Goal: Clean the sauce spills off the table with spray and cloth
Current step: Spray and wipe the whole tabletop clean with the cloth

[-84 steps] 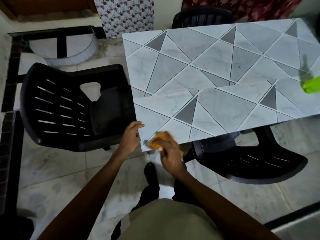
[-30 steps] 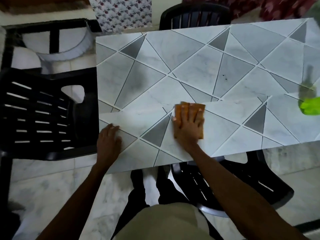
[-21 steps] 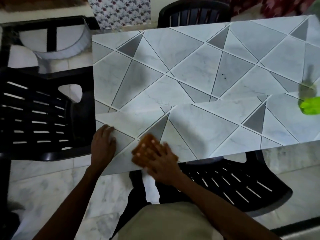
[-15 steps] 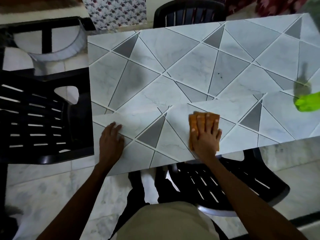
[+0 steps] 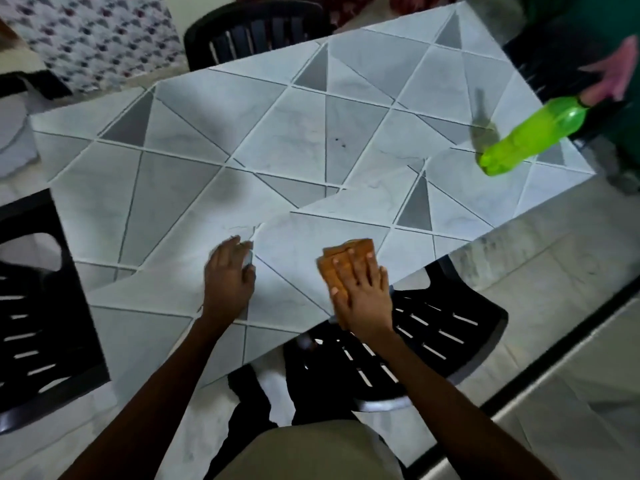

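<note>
Three black plastic chairs stand round our work, and we meet them in turn. At the left edge a slatted chair [image 5: 31, 306] sits just beside the table [image 5: 166, 188], whose top is patterned in grey and white triangles. Our left hand [image 5: 227, 278] lies palm down on the near part of that top, fingers fairly straight, gripping nothing. Beyond the far side a second chair [image 5: 256, 26] is pushed close. A few dark specks [image 5: 339, 142] mark the middle of the top (too small for us to say what they are), well apart from either hand. Right of them, at the near edge, the orange cloth [image 5: 349, 258] lies folded under our right hand [image 5: 363, 292], which presses it flat with fingers spread. A third chair [image 5: 433, 341] is tucked partly under the table just below that hand. Near the right corner the green spray bottle [image 5: 530, 138] has its base on the top, apart from both hands; its upper end blurs into something pink.
</note>
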A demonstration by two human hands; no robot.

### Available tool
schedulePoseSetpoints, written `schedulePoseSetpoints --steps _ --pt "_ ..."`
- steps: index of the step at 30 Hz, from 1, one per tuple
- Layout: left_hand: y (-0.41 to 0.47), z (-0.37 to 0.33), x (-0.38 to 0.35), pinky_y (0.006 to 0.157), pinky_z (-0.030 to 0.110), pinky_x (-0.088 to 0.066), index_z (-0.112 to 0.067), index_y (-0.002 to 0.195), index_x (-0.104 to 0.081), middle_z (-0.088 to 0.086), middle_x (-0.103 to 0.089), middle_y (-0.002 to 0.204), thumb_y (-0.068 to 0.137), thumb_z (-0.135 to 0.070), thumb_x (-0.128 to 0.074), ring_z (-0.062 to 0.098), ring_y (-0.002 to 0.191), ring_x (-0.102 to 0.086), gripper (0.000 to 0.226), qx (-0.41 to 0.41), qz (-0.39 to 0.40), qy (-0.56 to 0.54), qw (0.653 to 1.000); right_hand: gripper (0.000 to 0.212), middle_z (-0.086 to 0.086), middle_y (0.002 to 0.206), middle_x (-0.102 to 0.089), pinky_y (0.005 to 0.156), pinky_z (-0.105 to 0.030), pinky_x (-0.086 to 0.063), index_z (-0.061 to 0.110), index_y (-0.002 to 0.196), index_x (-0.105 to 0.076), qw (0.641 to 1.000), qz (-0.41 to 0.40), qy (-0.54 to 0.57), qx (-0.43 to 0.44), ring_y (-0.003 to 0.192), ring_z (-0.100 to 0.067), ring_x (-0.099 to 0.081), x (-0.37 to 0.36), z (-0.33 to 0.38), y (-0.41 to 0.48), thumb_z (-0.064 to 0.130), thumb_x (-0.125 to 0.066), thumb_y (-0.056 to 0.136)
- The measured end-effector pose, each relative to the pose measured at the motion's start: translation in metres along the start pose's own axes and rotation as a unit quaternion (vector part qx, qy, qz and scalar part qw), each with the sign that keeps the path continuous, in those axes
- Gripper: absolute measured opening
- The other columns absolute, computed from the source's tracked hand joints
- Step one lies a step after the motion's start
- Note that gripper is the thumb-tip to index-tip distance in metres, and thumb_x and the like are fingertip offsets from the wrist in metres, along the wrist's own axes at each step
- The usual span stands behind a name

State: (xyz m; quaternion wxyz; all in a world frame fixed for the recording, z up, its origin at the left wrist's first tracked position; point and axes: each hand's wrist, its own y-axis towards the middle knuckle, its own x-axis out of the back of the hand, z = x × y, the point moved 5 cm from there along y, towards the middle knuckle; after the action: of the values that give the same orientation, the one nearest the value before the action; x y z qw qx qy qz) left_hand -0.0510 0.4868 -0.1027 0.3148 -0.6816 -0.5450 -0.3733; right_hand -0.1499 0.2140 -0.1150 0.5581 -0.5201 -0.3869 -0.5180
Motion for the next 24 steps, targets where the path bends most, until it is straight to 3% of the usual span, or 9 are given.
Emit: schedulePoseSetpoints --steps 2,5,8,11,14,19,22,24 --pt "0.008 -0.01 -0.013 0.106 0.051 -0.041 -0.012 0.128 -0.061 0.015 -0.054 0.139 0.081 -0.026 -0.055 0.037 0.127 -0.05 0.049 -0.005 0.023 0.023 0.999 0.06 0.002 0.169 -0.012 0.122 -0.054 -0.016 0.038 0.158 -0.022 0.999 0.001 0.0 -0.054 0.155 -0.034 -0.007 0.015 -0.026 0.016 0.05 -0.036 0.1" --pt "0.012 -0.012 -0.02 0.103 0.052 -0.042 -0.016 0.127 -0.062 0.013 -0.055 0.139 0.082 -0.028 -0.056 0.037 0.126 -0.051 0.047 0.012 0.022 0.042 0.999 0.061 -0.001 0.166 -0.023 0.119 -0.058 -0.024 0.034 0.157 -0.029 0.998 -0.003 0.011 -0.054 0.153 -0.04 -0.014 0.017 -0.013 0.034 0.045 -0.04 0.098" --pt "0.011 -0.013 -0.018 0.104 0.05 -0.042 -0.014 0.126 -0.063 0.015 -0.056 0.136 0.082 -0.026 -0.052 0.037 0.125 -0.051 0.047 0.001 0.001 0.058 0.998 0.059 -0.002 0.162 -0.034 0.116 -0.06 -0.029 0.032 0.152 -0.038 0.998 0.009 0.015 0.062 0.15 -0.041 -0.021 0.0 0.047 0.037 0.043 -0.046 0.095" --pt "0.013 -0.014 -0.015 0.104 0.048 -0.042 -0.012 0.126 -0.063 0.017 -0.057 0.135 0.081 -0.022 -0.051 0.037 0.125 -0.051 0.048 -0.021 -0.012 0.061 0.998 0.056 -0.001 0.165 -0.025 0.119 -0.063 -0.015 0.035 0.153 -0.032 0.987 0.038 0.006 0.157 0.152 -0.041 -0.013 -0.004 0.08 0.057 0.047 -0.04 0.099" --pt "0.015 -0.017 -0.017 0.104 0.046 -0.042 -0.011 0.125 -0.063 0.019 -0.057 0.134 0.079 -0.02 -0.053 0.037 0.125 -0.051 0.049 -0.018 -0.013 0.062 0.998 0.06 0.0 0.169 -0.013 0.12 -0.064 -0.005 0.037 0.158 -0.021 0.999 0.033 0.015 0.034 0.155 -0.035 0.004 0.011 0.034 0.09 0.051 -0.03 0.1" --pt "0.016 -0.019 -0.018 0.101 0.045 -0.042 -0.012 0.123 -0.064 0.017 -0.058 0.132 0.079 -0.021 -0.053 0.037 0.122 -0.053 0.046 0.002 -0.02 0.057 0.998 0.061 -0.005 0.167 -0.018 0.119 -0.056 -0.025 0.029 0.159 -0.022 0.962 -0.05 0.068 -0.26 0.153 -0.041 -0.009 0.036 -0.108 0.079 0.045 -0.028 0.101" --pt "0.016 -0.021 -0.017 0.101 0.047 -0.043 -0.012 0.122 -0.063 0.016 -0.058 0.131 0.079 -0.022 -0.052 0.037 0.123 -0.053 0.046 0.0 -0.023 0.054 0.998 0.064 -0.013 0.164 -0.026 0.122 -0.055 -0.019 0.017 0.157 -0.032 0.947 -0.093 0.088 -0.295 0.151 -0.045 -0.015 0.029 -0.109 0.044 0.037 -0.025 0.096" --pt "0.015 -0.022 -0.017 0.102 0.047 -0.043 -0.012 0.123 -0.063 0.016 -0.058 0.131 0.079 -0.021 -0.052 0.036 0.123 -0.052 0.046 0.002 -0.024 0.053 0.998 0.065 -0.016 0.163 -0.027 0.123 -0.054 -0.018 0.012 0.156 -0.032 0.969 -0.069 0.083 -0.224 0.151 -0.042 -0.02 0.014 -0.061 0.023 0.034 -0.027 0.094"
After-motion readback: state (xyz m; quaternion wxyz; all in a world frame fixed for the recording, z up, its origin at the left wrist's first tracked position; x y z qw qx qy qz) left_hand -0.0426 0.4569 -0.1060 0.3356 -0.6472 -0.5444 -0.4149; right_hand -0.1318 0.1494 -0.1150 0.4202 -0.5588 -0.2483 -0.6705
